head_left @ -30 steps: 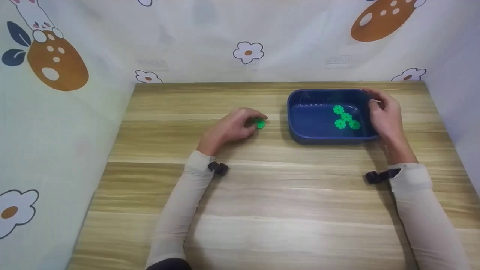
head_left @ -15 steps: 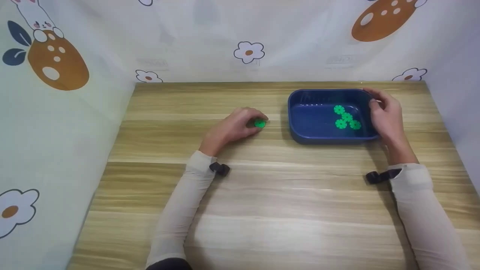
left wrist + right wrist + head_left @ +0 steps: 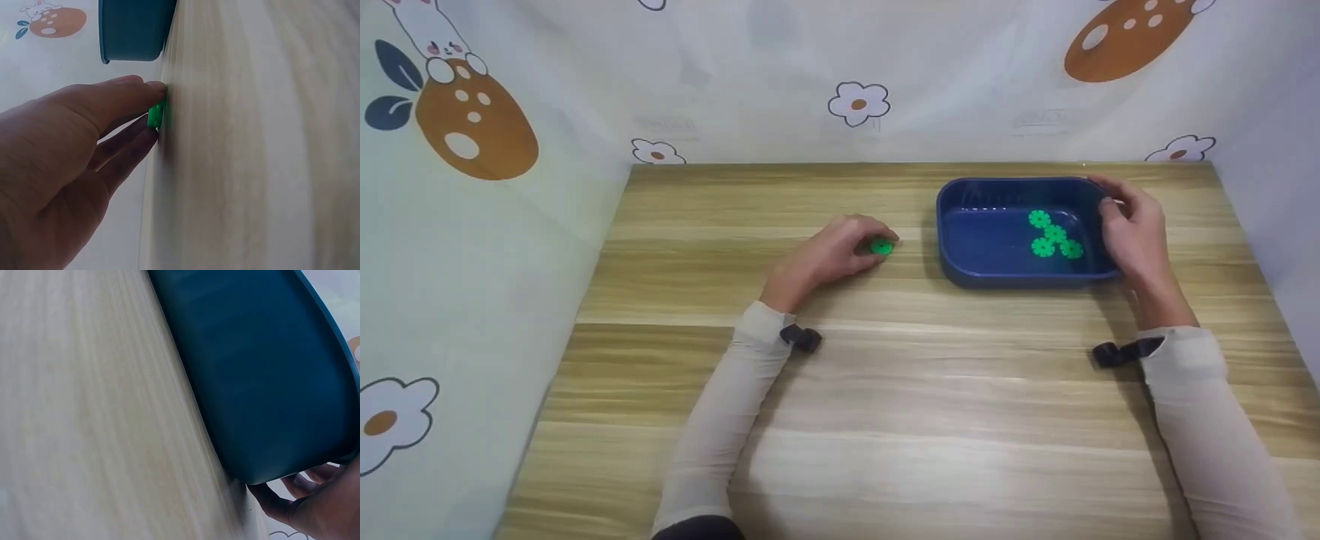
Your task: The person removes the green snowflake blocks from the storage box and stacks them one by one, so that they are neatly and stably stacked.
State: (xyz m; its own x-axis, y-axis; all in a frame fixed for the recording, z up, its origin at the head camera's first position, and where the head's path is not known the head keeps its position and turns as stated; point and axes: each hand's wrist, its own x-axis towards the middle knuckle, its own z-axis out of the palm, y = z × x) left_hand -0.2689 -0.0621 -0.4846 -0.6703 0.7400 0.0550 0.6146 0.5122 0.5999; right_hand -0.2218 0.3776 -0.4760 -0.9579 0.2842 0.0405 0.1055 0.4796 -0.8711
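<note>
A green, notched plastic disc (image 3: 881, 247) is pinched between the thumb and fingers of my left hand (image 3: 832, 247), close to the table surface. In the left wrist view the green disc (image 3: 156, 115) shows edge-on at the fingertips. To its right stands a dark blue rectangular bin (image 3: 982, 259). Several similar green discs (image 3: 1042, 247) lie on the bin's floor, towards its right side. My right hand (image 3: 1136, 232) grips the bin's right end, with the thumb at the rim. The right wrist view has fingers (image 3: 275, 502) against the bin's end wall (image 3: 264, 410).
The wood-grain table (image 3: 885, 390) extends around the bin and both arms. A pale printed sheet (image 3: 750, 90) with flowers and rabbits rises along the table's back and left edges. Each sleeve bears a small black wrist device, such as the left one (image 3: 801, 338).
My left thumb and fingers have drawn together around the green disc, which shifted only slightly. The right hand and the bin keep the same position.
</note>
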